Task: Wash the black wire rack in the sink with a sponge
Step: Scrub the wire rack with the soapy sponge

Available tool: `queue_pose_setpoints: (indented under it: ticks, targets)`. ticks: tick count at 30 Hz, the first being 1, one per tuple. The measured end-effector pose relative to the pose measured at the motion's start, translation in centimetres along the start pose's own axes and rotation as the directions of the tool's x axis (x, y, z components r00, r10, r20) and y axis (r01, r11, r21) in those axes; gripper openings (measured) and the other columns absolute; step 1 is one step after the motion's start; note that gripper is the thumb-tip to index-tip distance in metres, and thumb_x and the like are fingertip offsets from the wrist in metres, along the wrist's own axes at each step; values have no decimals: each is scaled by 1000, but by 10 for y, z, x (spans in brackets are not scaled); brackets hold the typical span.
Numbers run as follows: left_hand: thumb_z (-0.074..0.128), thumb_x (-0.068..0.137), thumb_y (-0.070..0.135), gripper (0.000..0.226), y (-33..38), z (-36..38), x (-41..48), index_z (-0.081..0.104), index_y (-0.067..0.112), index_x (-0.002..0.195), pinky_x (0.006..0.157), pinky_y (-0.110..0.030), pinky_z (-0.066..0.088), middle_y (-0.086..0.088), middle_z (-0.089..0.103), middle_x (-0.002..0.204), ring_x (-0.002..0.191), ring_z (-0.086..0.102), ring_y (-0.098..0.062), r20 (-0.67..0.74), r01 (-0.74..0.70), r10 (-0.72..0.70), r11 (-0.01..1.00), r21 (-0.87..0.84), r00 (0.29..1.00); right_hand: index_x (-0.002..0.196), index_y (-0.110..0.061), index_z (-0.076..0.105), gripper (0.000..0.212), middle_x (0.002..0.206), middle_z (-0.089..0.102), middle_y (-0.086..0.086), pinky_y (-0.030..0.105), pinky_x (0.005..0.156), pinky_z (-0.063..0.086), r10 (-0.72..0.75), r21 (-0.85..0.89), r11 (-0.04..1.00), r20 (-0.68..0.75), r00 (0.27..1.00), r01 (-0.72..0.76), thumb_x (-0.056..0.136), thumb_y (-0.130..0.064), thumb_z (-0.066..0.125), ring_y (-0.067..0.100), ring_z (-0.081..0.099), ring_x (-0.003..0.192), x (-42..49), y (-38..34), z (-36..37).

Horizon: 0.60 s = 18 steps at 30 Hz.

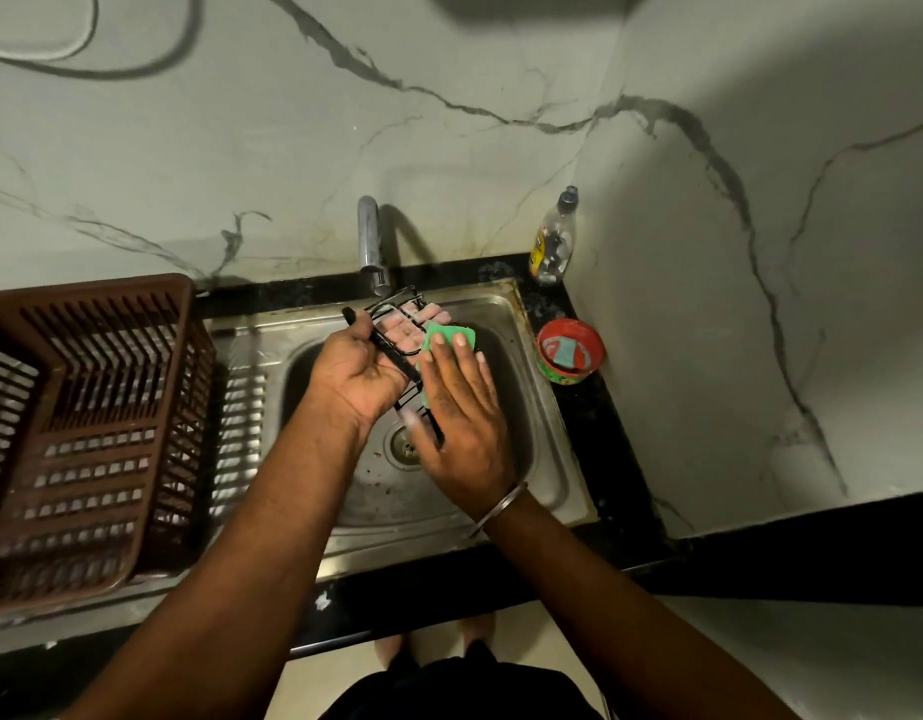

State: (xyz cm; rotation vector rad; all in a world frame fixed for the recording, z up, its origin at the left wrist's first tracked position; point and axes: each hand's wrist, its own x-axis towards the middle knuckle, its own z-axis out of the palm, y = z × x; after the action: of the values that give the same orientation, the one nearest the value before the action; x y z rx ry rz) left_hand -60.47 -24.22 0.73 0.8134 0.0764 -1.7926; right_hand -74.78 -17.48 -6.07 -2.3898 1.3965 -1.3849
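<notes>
To our left we see a brown slatted dish basket (85, 433) on the steel draining board. A chrome tap (371, 241) rises against the marble wall. At the back right corner stands a clear bottle (553, 241); nearer us sits a red tub (570, 351) on the black counter (792, 558).

Veined marble wall (501, 70), black countertop (760, 553), brown dish basket (85, 407) alongside.

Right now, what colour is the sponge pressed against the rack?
Green, seen in the head view: the sponge lies under the right hand against the black wire rack.
</notes>
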Motion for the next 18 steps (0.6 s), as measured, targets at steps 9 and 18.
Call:
queue_pose_setpoints:
  ticks: [9, 18]
  targets:
    - [60, 102, 17, 22, 0, -1, -22, 71, 4, 115, 98, -33, 60, -13, 72, 111, 107, 70, -22, 205, 33, -86, 968, 248, 975, 142, 9, 56, 40, 154, 50, 25, 60, 117, 39, -42, 62, 997, -70, 997, 46, 106, -8, 54, 39, 42, 149, 19, 1, 4]
    - [52, 110, 25, 31, -26, 2, -35, 69, 13, 133, 105, -32, 55, -5, 76, 129, 119, 71, -16, 256, -243, 104, 757, 606, 961, 143, 7, 56, 39, 153, 52, 22, 54, 119, 40, 75, 167, 984, -109, 991, -56, 107, -5, 48, 34, 42, 150, 44, 2, 11]
